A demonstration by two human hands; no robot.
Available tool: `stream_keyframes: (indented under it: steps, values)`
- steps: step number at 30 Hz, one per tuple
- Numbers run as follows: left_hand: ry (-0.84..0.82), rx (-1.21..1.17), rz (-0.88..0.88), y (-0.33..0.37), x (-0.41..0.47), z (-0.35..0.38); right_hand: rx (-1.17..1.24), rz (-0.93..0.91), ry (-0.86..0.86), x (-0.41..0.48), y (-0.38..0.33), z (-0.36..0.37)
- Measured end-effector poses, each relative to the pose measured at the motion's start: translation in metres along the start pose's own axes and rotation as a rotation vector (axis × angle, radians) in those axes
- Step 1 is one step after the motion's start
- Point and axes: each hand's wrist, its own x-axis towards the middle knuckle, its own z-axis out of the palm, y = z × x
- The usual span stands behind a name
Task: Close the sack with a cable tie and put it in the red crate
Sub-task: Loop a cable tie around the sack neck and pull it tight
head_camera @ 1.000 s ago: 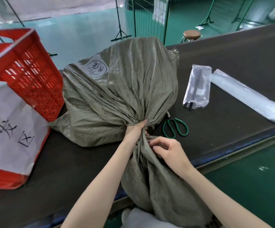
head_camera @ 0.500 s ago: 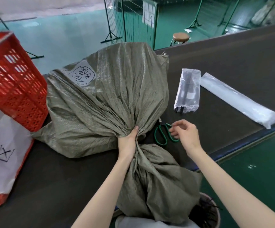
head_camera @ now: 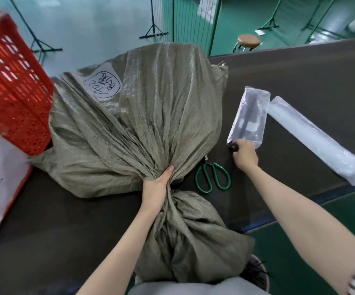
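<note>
A bulky grey-green woven sack (head_camera: 151,116) with a white handwritten label lies on the dark table (head_camera: 299,77). My left hand (head_camera: 157,188) is clenched around its gathered neck, and the loose mouth hangs over the front edge. My right hand (head_camera: 245,155) is at the near end of a clear bag of black cable ties (head_camera: 249,118), fingers pinched on the black tie ends that stick out. The red crate (head_camera: 12,92) stands at the left, tilted, touching the sack.
Green-handled scissors (head_camera: 213,177) lie between the sack and my right hand. A long white plastic-wrapped bundle (head_camera: 312,139) lies at the right. A white paper sign (head_camera: 0,173) hangs on the crate's front. A bin with black ties (head_camera: 257,271) stands below the table edge.
My right hand left the sack's neck, passed over the scissors and reached the end of the cable tie bag. My left hand kept its grip on the neck.
</note>
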Motion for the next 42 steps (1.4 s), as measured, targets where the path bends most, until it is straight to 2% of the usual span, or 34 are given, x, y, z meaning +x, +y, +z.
stream_keyframes:
  steps: [2,7,14,24,28,32,38,42]
  values:
    - [0.002,-0.007,0.016,-0.001,-0.001,-0.002,-0.102,-0.024,-0.023,0.007,0.001,0.002]
    - [0.003,-0.027,0.016,-0.005,0.000,-0.004,-0.147,-0.076,0.008,0.017,0.002,0.007]
    - [0.010,-0.065,0.022,-0.007,0.001,-0.004,0.011,-0.144,0.078,0.013,0.013,0.007]
    - [0.003,-0.077,-0.001,0.004,-0.005,-0.003,0.021,-0.151,0.186,-0.018,0.006,0.013]
    - [-0.029,-0.104,-0.069,0.005,-0.008,-0.006,-0.006,-0.140,0.171,-0.024,0.006,0.011]
    - [-0.047,-0.097,-0.060,0.003,-0.010,-0.008,-0.028,-0.154,0.163,-0.029,0.007,0.006]
    - [-0.027,-0.095,-0.116,0.006,-0.014,-0.009,0.040,-0.134,0.196,-0.033,0.001,-0.006]
    - [-0.039,-0.088,-0.115,0.006,-0.015,-0.012,0.141,-0.112,0.073,-0.030,0.002,-0.008]
